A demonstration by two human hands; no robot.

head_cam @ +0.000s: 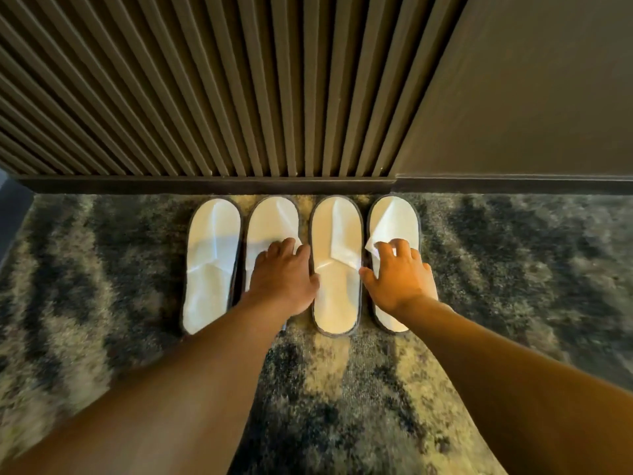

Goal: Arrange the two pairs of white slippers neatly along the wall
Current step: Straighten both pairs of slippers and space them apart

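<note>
Left hand (282, 275) and right hand (399, 274) rest open on slippers (337, 265) by wall (239, 97).

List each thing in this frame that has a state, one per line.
Far-left slipper: flat on carpet, toe at the baseboard, untouched.
Second slipper: toe at the baseboard, left hand resting on it.
Third slipper: flat, toe at the baseboard, between both hands.
Far-right slipper: upper lifted at one corner, right hand on it.

Ribbed slatted wall (205, 97), dark baseboard (205, 184), mottled carpet (513, 269).
</note>
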